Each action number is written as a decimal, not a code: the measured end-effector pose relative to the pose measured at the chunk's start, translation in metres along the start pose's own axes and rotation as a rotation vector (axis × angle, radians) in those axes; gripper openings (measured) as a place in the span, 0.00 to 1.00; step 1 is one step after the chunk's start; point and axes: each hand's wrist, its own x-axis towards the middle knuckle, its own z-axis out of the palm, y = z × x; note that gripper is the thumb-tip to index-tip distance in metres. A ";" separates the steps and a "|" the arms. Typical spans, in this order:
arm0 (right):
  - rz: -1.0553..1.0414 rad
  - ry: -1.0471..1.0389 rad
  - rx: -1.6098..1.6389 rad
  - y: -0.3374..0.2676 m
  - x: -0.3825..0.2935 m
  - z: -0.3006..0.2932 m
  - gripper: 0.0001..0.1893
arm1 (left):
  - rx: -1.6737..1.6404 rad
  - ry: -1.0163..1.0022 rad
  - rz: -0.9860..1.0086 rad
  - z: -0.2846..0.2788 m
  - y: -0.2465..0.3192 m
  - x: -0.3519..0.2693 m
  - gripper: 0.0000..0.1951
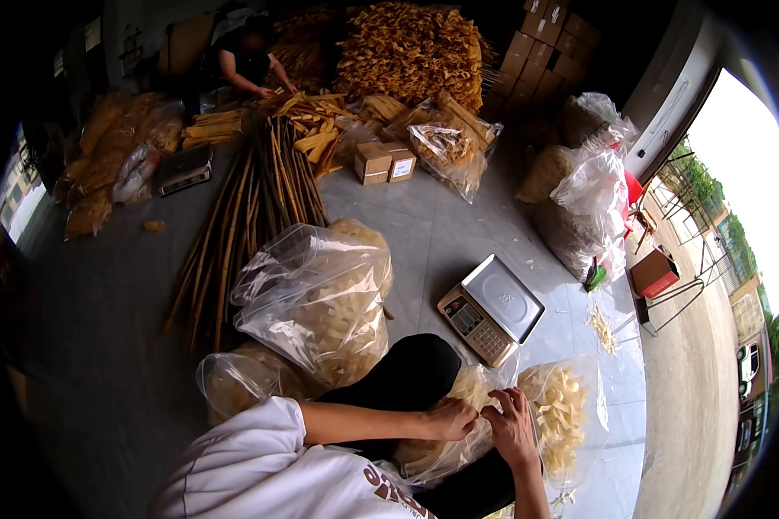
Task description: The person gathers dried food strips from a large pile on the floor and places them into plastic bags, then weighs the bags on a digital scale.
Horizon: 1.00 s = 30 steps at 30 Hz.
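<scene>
My left hand pinches the upper edge of a clear plastic bag filled with pale dried strips. Close against it on the right, my right hand holds the same edge between bent fingers and thumb. The film in the fingertips is partly hidden. This bag sits between my legs in black trousers. Just right of my right hand stands a second clear bag of pale curled strips. Beyond my hands, a digital scale with a metal pan lies on the grey floor.
Large filled bags stand at my left knee, beside long poles. A co-worker handles yellowish strips at the back. Small cartons, stacked boxes and white sacks stand farther off. An open doorway is at right.
</scene>
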 end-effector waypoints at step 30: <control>-0.117 0.120 -0.224 0.072 0.061 0.003 0.08 | -0.202 -0.242 0.006 -0.020 0.001 -0.024 0.12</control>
